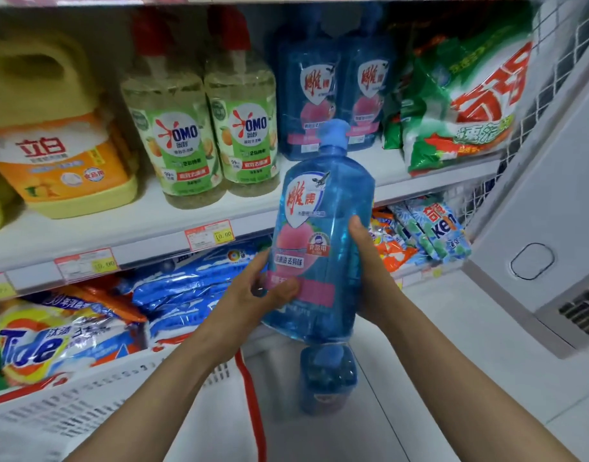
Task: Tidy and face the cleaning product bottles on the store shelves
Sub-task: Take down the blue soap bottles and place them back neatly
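Left hand: your left hand (253,295) grips the blue bottle (323,241) low on its left side, thumb lying across the pink band, fingers curled round behind.
Bottle's place: it hangs in the air, almost upright, in front of the front edge of the shelf (146,225), label facing you. It is below the matching bottles (333,95) that stand towards the shelf's right end.
Right hand: your right hand (366,271) clasps the right side, its fingers wrapped round the back.
Handling: it looks full, so expect weight. The smooth plastic may slip and give a little under a squeeze.
Hold: keep both palms low on the body, not on the cap (333,133).
Hidden: you cannot see your right fingertips. The lower bottle (328,378) is blurred and half covered, so what it stands on is unclear. The tops of the shelf bottles are blurred too.
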The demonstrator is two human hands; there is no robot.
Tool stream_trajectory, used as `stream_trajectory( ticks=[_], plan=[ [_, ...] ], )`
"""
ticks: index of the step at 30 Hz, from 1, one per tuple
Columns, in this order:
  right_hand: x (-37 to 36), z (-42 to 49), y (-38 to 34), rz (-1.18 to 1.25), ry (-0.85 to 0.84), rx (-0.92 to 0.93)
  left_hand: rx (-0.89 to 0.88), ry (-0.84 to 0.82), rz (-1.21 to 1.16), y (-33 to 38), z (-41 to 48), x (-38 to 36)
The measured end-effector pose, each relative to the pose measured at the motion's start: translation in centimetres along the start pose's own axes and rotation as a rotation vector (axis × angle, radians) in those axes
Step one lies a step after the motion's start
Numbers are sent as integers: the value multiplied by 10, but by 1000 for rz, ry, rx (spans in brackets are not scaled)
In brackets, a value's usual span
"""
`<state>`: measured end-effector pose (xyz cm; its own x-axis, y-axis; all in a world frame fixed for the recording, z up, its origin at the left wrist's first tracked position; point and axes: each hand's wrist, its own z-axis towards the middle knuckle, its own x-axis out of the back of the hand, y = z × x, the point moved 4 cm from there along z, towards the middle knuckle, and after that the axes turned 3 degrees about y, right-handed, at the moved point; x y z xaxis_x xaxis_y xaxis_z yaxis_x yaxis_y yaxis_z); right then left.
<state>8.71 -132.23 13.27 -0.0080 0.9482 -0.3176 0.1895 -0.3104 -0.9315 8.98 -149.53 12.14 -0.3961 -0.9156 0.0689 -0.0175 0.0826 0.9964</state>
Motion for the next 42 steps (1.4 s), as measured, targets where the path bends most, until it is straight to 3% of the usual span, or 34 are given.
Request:
stream_trajectory(
  ticks=[2, 5, 9, 15, 20, 22, 27, 32, 35, 38, 42],
  plan=[
    [-2, -4, 3, 158, -25, -30, -11, -17, 27, 7, 1, -7],
    [4, -4, 4, 247, 76, 46, -30, 91, 94, 6, 0, -9],
    [5, 0, 14, 149, 244, 172, -32, 106, 161, -1, -10, -34],
    [16, -9, 7, -118, 222, 228, 57, 113, 58, -2, -22, -25],
    [20, -15, 6, 10, 250, 219, 95, -70, -55, 6, -29, -31],
    [24, -22, 1, -9, 327, 271, 81, -102, 7, 14, -25, -33],
    [31, -34, -7, -246, 411, 319, 46, 104, 242, 19, -10, -40],
    [60, -50, -17, -325, 369, 201, 116, 15, -105, 6, -6, -40],
    [58, -55, -21, -319, 267, 85, 152, -67, -174, -14, -9, -41],
    [51, -64, -20, -292, 346, 161, 196, -145, -210, -22, -14, -45],
    [37, -76, -30, -587, 512, 334, 99, -161, -133, -5, -12, -55]
  ],
)
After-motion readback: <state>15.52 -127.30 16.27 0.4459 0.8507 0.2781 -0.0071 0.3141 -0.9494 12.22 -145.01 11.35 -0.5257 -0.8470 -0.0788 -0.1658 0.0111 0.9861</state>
